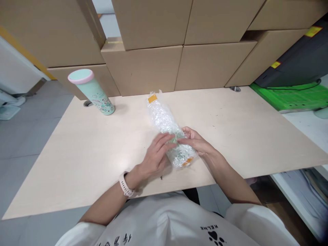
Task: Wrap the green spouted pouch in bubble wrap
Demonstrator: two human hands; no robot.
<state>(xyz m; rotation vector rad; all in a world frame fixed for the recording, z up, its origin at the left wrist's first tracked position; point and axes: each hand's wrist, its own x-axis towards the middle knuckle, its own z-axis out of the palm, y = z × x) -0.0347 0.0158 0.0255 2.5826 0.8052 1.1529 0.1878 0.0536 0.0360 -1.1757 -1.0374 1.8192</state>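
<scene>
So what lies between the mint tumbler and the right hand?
In the head view, a stretch of tabletop, then the bubble-wrapped package, between the mint tumbler and the right hand.

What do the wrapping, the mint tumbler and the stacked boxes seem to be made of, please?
The wrapping looks like clear, glossy plastic, probably bubble wrap, judging by its crinkled highlights. The tumbler has a smooth, printed finish, perhaps over metal or plastic; the look leaves that open. The boxes look like matte brown cardboard, with plain flat panels.

Single head-worn view, looking forward and down, near, over the tabletop (102,143)
</scene>
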